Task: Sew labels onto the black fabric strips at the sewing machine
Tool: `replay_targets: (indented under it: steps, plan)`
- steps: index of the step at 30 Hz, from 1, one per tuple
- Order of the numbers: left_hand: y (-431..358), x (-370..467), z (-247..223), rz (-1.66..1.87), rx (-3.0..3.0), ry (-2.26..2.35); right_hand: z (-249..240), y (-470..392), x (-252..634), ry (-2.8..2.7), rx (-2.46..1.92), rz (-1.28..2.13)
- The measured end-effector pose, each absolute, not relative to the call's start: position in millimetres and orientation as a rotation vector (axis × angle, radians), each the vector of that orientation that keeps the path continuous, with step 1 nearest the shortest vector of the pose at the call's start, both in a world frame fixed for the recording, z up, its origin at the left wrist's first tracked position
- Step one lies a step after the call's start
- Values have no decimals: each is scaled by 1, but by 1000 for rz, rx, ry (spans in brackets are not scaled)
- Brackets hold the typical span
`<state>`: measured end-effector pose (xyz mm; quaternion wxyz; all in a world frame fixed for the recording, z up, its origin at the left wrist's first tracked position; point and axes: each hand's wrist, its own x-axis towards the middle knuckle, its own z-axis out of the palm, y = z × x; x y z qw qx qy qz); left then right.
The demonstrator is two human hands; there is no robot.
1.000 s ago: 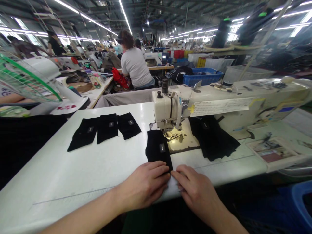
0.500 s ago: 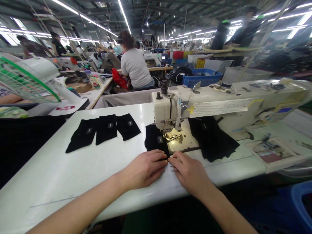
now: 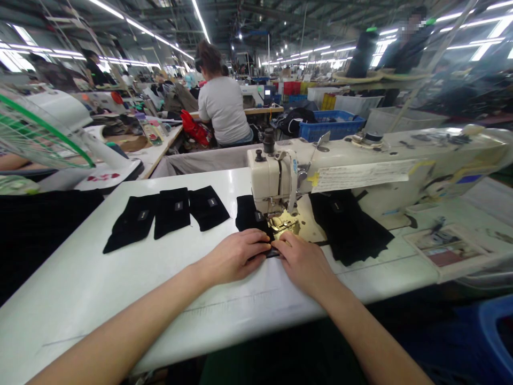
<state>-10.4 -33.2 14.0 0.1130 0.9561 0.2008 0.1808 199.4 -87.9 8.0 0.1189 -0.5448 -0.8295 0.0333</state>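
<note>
A black fabric piece [image 3: 247,213] with a small label lies at the presser foot [image 3: 284,224] of the sewing machine [image 3: 268,179]. My left hand [image 3: 239,254] has its fingers pressed together on the near edge of this piece. Close beside it on the right, my right hand [image 3: 301,262] pinches the same edge, just in front of the needle plate. Three black labelled pieces [image 3: 172,213] lie in a row on the left of the table. A stack of black pieces [image 3: 348,230] rests under the machine's arm on the right.
The white table [image 3: 80,289] carries the machine. A fan [image 3: 44,131] stands at the left. An open tray [image 3: 452,248] with small parts is set in the table at the right. Beyond the machine are a blue basket [image 3: 331,128] and a seated person [image 3: 228,109] facing away.
Both hands have moved forward towards the needle with the black piece. It has slid further away, and its label is now beside the presser foot. The view has shifted slightly.
</note>
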Motion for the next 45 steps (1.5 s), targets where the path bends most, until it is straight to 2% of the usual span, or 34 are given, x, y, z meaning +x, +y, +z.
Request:
replay_targets:
  steps: [19,26,29,33,38,45]
  plan:
    - [7,-8,15,550,2822,721,0,-103,214,-2381,-1583,50]
    - [10,-6,17,585,2835,709,6,-114,238,-2177,-1444,-130]
    - [10,-6,17,599,2829,717,23,-111,261,-1944,-1556,-269]
    - [12,-7,13,627,2801,734,45,-93,290,-1681,-1932,-425]
    - [14,-8,4,710,2729,868,55,-72,303,-1677,-2349,-234]
    - [18,-13,-1,725,2661,929,46,-60,313,-1552,-2365,24]
